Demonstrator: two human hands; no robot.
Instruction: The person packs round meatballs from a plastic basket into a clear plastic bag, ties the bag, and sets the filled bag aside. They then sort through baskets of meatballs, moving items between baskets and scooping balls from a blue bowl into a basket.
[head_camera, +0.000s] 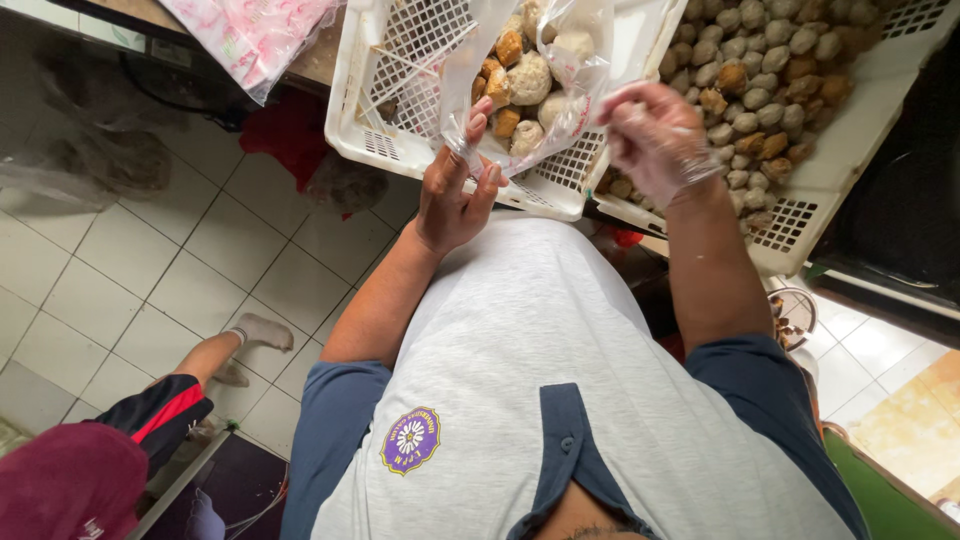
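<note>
My left hand (455, 185) pinches the lower edge of a clear plastic bag (535, 70) filled with pale meatballs and brown fried pieces. My right hand (655, 140), in a thin clear glove, grips the bag's right edge. The bag hangs over a white perforated crate (400, 140), which looks nearly empty. To its right a second white crate (800, 215) holds a heap of several grey meatballs and brown fried pieces (765, 75). My grey and blue shirt fills the lower middle of the view.
A white tiled floor (150, 270) lies at the left. Another person in dark red and black shorts sits at the lower left, one socked foot (262, 330) out. A pink patterned plastic bag (250, 35) lies on the counter's edge at the top left.
</note>
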